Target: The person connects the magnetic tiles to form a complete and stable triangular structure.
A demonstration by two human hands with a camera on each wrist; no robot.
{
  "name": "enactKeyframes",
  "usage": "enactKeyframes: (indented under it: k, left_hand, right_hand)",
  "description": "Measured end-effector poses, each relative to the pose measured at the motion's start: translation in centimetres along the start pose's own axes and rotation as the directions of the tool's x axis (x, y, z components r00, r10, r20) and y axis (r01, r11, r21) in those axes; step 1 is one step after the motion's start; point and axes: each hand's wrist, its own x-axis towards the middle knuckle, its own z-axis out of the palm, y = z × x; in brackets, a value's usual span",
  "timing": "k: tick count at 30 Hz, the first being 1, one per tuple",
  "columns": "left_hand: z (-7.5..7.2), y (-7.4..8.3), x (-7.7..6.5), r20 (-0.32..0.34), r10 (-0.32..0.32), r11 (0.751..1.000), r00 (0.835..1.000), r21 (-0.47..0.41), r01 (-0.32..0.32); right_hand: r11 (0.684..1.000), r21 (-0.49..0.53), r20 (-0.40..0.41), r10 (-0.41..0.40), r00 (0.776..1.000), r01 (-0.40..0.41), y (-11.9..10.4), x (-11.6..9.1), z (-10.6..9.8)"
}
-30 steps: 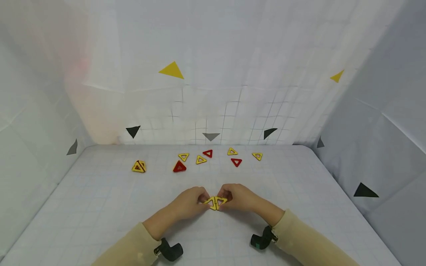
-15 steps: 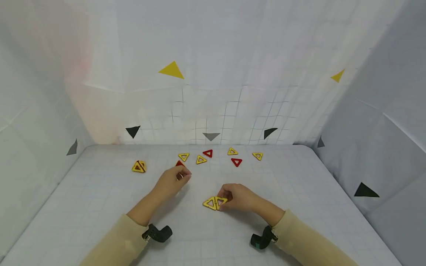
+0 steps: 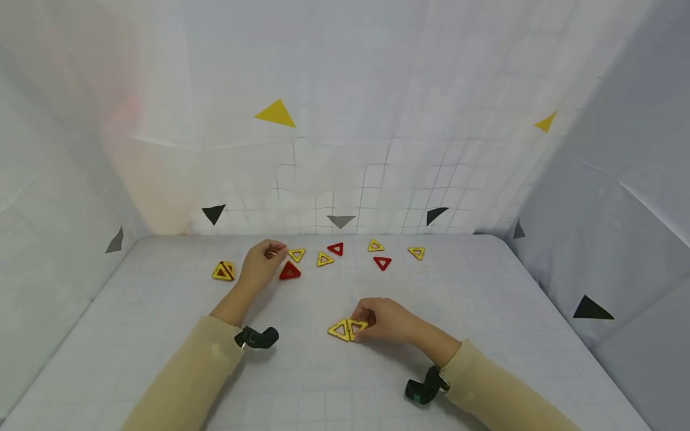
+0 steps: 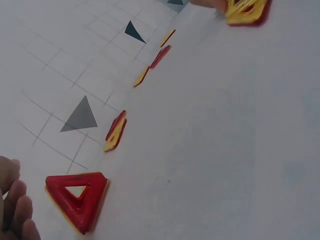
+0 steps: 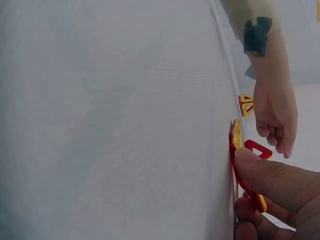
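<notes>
My right hand [image 3: 385, 319] pinches the right one of two yellow triangular magnetic tiles [image 3: 338, 330] that lie edge to edge low over the table. In the right wrist view, the thumb [image 5: 272, 177] presses on the tile's face, with fingers behind it. My left hand [image 3: 261, 263] reaches over the table's back left with loosely bent fingers and holds nothing. Its fingertips are right by the corner of a loose yellow triangle tile [image 3: 291, 257]. Just in front of that tile stands a red triangular piece [image 4: 90, 215], its edges yellow in the left wrist view.
A small yellow and red pyramid-like piece [image 3: 218, 276] sits to the left of my left hand. Along the back lie another yellow tile [image 3: 320, 262], red tiles [image 3: 375, 260] and more yellow triangles [image 3: 411, 250]. White cloth walls surround the white table [image 3: 458, 299].
My left hand has let go of the joined yellow tiles and moved left and back, past the red piece to the back row. The right hand stays where it was, still pinching.
</notes>
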Motion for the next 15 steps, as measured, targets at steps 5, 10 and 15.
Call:
enactKeyframes:
  k: [5, 10, 15]
  left_hand:
    - [0.9, -0.2, 2.2, 0.044, -0.058, 0.997, 0.997, -0.053, 0.060]
    - [1.4, -0.9, 4.2, 0.157, -0.177, 0.980, 0.972, -0.058, 0.188]
    - [1.5, -1.7, 5.7, 0.254, -0.284, 0.957, 0.925, 0.007, 0.291]
  right_hand:
    - [1.000, 0.003, -0.003, 0.009, 1.000, -0.009, 0.1, -0.1, -0.1]
    - [1.000, -0.011, -0.001, 0.005, 1.000, -0.005, 0.2, 0.0, 0.0]
    - [1.000, -0.007, 0.005, 0.005, 1.000, -0.005, 0.2, 0.1, 0.0]
